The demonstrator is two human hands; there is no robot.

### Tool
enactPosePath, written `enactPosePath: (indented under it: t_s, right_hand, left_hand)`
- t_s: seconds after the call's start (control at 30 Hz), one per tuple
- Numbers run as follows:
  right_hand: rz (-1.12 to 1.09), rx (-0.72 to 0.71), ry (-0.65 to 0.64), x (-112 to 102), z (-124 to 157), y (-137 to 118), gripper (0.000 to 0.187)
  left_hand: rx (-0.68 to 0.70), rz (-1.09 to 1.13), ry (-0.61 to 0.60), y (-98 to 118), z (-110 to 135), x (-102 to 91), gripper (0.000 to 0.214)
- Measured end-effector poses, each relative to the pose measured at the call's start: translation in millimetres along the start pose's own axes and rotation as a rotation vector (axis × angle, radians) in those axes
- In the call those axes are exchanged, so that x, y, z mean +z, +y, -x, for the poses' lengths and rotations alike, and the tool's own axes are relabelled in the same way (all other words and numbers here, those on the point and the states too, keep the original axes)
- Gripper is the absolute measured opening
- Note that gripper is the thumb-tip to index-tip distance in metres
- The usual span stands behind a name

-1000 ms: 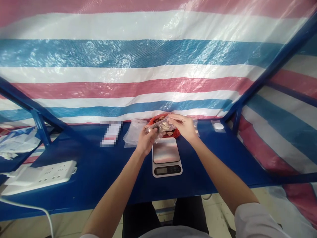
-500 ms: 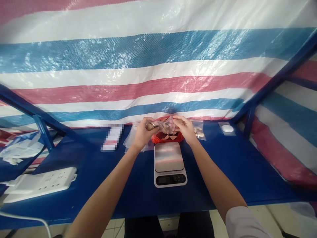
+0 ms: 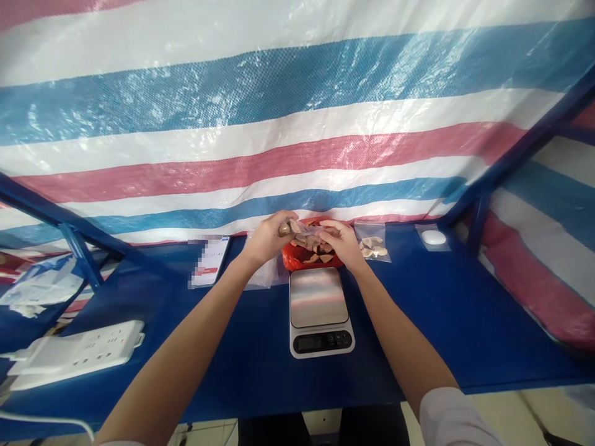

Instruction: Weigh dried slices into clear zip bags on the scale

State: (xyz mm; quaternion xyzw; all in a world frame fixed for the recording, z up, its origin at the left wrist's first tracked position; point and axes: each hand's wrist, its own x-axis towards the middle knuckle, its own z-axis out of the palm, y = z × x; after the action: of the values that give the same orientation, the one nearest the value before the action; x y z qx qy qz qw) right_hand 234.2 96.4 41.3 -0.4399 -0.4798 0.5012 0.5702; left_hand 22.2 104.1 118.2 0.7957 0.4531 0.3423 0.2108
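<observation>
A clear plastic bag (image 3: 307, 233) with brown dried slices inside is stretched between my two hands. My left hand (image 3: 270, 238) is closed on its left end, and my right hand (image 3: 343, 243) pinches the right end. Directly beneath the hands sits a red plastic bag (image 3: 292, 256), its mouth spread, with more dried slices (image 3: 320, 256) in it. On the near side of the red bag lies a white kitchen scale (image 3: 320, 310) with a bare metal plate. The fingertips are partly hidden by the folds of the clear plastic.
A zip bag of pale slices (image 3: 373, 246) lies right of the red bag. Further right is a white round object (image 3: 434, 237) on clear plastic. Flat clear bags (image 3: 260, 277), a phone (image 3: 211, 263) and a power strip (image 3: 79, 352) are on the left. Striped sheeting (image 3: 288, 148) hangs behind.
Both hands, still gripping the clear bag, have lowered slightly toward the red bag, and the slices in the clear bag show more plainly. The camera view has shifted a little.
</observation>
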Motion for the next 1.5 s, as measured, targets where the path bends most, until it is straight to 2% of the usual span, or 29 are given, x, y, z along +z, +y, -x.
enactPosePath:
  t_s: [0.23,0.43,0.6,0.77,0.9,1.1,1.3,1.4,1.5]
  right_hand:
    - [-0.010,0.052,-0.043,-2.4,-2.7,7.8,0.033]
    - [0.054,0.071,-0.008,-1.8,-3.3,14.0,0.028]
    - [-0.007,0.096,-0.018,2.5,-1.7,13.6,0.024]
    - [0.001,0.090,-0.010,2.2,-1.4,12.3,0.024]
    - [0.019,0.061,-0.009,0.8,-2.9,15.0,0.025]
    - [0.029,0.000,-0.024,2.1,-1.4,10.4,0.038]
    - [0.003,-0.012,0.003,7.1,3.0,-8.4,0.055]
    - [0.040,-0.020,-0.002,10.2,3.3,-13.3,0.048]
    - [0.109,-0.094,-0.055,12.4,4.2,-18.4,0.035]
  left_hand:
    - [0.160,-0.102,-0.117,0.6,-10.9,-9.2,0.038]
    - [0.176,-0.119,-0.166,7.5,-17.9,-16.2,0.035]
    - [0.213,-0.202,-0.202,6.9,-20.6,-14.7,0.039]
    - [0.211,-0.243,-0.200,4.9,-20.0,-15.0,0.042]
    - [0.166,-0.165,-0.165,3.8,-18.8,-14.9,0.041]
    - [0.039,0.042,-0.016,-4.8,-9.7,-11.5,0.034]
    - [-0.161,0.161,0.288,-16.2,17.4,-2.4,0.034]
    - [-0.257,0.287,0.424,-20.3,32.2,8.3,0.036]
    - [-0.317,0.473,0.509,-22.3,43.9,21.9,0.042]
